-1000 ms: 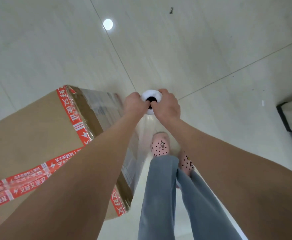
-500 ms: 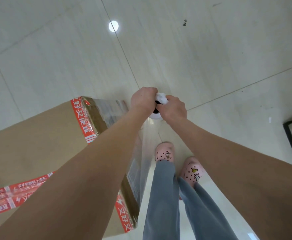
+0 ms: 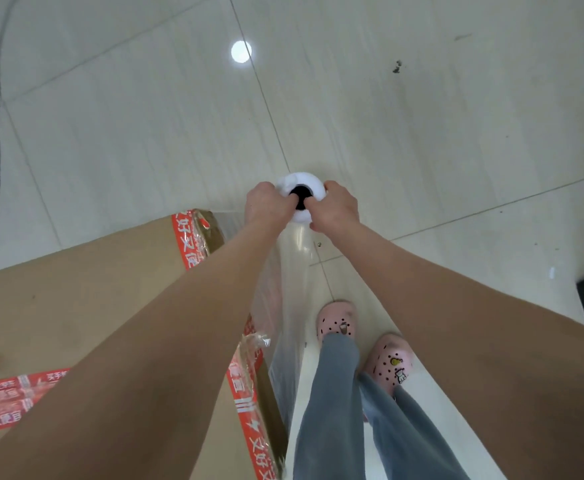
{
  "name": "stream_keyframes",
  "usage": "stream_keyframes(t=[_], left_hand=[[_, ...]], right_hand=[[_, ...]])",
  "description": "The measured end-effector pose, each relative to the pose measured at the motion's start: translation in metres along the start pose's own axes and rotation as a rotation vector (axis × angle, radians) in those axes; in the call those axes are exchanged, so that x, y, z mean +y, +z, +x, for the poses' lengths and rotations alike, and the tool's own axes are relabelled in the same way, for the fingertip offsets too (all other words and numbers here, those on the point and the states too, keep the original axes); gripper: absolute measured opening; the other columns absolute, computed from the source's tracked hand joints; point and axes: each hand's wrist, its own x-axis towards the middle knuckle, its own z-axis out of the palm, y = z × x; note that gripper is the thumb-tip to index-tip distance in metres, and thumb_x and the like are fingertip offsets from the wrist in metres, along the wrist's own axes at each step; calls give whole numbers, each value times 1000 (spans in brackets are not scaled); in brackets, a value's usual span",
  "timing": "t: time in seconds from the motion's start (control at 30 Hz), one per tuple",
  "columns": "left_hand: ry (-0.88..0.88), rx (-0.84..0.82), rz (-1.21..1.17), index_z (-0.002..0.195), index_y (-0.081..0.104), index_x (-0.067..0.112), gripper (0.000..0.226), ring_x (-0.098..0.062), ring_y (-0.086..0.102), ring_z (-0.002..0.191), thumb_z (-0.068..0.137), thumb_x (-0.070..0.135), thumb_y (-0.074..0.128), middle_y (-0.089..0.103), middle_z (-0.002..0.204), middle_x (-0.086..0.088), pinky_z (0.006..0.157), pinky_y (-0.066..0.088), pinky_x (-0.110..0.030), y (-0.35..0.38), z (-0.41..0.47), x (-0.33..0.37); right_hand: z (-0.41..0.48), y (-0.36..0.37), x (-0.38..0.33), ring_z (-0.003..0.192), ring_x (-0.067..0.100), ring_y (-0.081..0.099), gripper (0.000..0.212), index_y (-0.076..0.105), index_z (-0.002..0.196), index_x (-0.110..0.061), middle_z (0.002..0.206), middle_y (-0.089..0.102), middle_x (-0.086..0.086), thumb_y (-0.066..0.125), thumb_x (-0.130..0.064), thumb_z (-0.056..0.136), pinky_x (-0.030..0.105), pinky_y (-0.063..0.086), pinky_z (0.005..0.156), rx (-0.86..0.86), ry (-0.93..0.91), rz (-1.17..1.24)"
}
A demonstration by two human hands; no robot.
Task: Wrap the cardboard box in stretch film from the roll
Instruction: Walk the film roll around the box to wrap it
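Head view: both hands (image 3: 266,206) (image 3: 336,210) grip the film roll (image 3: 301,178) beside the cardboard box (image 3: 76,306).

One cardboard box (image 3: 76,306) at eight o'clock, one film roll (image 3: 305,178) at centre, two hands, left hand (image 3: 266,206) and right hand (image 3: 335,209), and two pink clogs (image 3: 337,322) at five o'clock.

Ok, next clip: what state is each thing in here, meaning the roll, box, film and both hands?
Roll, upright, top end and core hole facing the camera.
Cardboard box, closed, sealed with red tape.
Film, drawn from the roll along the box's near side.
Left hand, grips the roll's top end.
Right hand, grips the roll's top end, opposite side.
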Motion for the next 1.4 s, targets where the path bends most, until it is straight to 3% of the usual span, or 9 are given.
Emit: stream_keyframes(t=[0.13, 0.3, 0.4, 0.53, 0.73, 0.93, 1.07, 1.27, 1.4], left_hand=[[148, -20, 210, 72, 48, 11, 17, -21, 54, 65, 80, 23, 58, 54, 69, -1, 47, 37, -26, -10, 2, 4], [345, -60, 428, 106, 58, 14, 27, -23, 55, 82, 80, 12, 51, 61, 93, -3, 60, 39, -30, -12, 2, 20], [409, -49, 537, 104, 60, 13, 27, -26, 60, 89, 79, 10, 50, 64, 97, -5, 65, 44, -32, -11, 6, 28], [363, -3, 540, 102, 61, 8, 24, -29, 60, 88, 81, 9, 49, 63, 98, -9, 67, 46, -34, -19, 17, 33], [113, 94, 286, 91, 58, 8, 13, -25, 51, 74, 81, 16, 56, 54, 82, -4, 60, 36, -29, -33, 32, 32], [-125, 176, 104, 79, 50, 9, 16, -25, 48, 72, 81, 21, 60, 52, 74, -5, 59, 32, -28, -56, 50, 14], [-202, 160, 86, 83, 52, 10, 15, -26, 51, 77, 82, 24, 60, 55, 82, -6, 62, 34, -29, -63, 55, 8], [-27, 78, 298, 116, 56, 21, 33, -24, 57, 94, 83, 16, 53, 62, 105, -3, 67, 39, -30, -72, 60, 25], [91, 86, 421, 115, 59, 22, 31, -24, 59, 98, 85, 17, 52, 62, 105, -1, 68, 41, -30, -74, 66, 30]], right_hand=[[3, 2, -8, 93, 29, 62, 26, 56, 110, -7, 103, 59, 9, 54, -15, 85, 44, 56, 80, 12, 4, -3], [8, -2, -12, 93, 30, 63, 26, 58, 110, -7, 107, 62, 12, 53, -14, 85, 44, 55, 80, -5, -24, -86], [14, -4, -17, 88, 29, 62, 20, 58, 103, -9, 103, 62, 11, 51, -14, 85, 37, 53, 70, -21, -36, -168], [22, -9, -32, 74, 23, 54, 12, 57, 93, -15, 89, 60, 4, 53, -15, 81, 26, 32, 49, -47, -60, -308], [40, -11, -66, 98, 23, 61, 43, 56, 124, -26, 108, 66, -1, 60, -25, 81, 29, 47, 81, -24, -161, -442], [54, 15, -94, 108, 23, 59, 53, 47, 134, -25, 124, 58, -3, 62, -31, 83, 29, 46, 85, -166, -146, -358], [61, 29, -102, 92, 31, 64, 40, 51, 123, -16, 106, 57, 3, 60, -25, 85, 42, 54, 83, -284, -64, -294], [66, 31, -108, 87, 30, 64, 25, 55, 108, -14, 100, 59, 5, 57, -18, 83, 45, 56, 78, -290, -61, -387], [73, 32, -115, 84, 28, 65, 24, 57, 106, -15, 99, 63, 6, 57, -18, 82, 42, 56, 78, -293, -61, -474]])
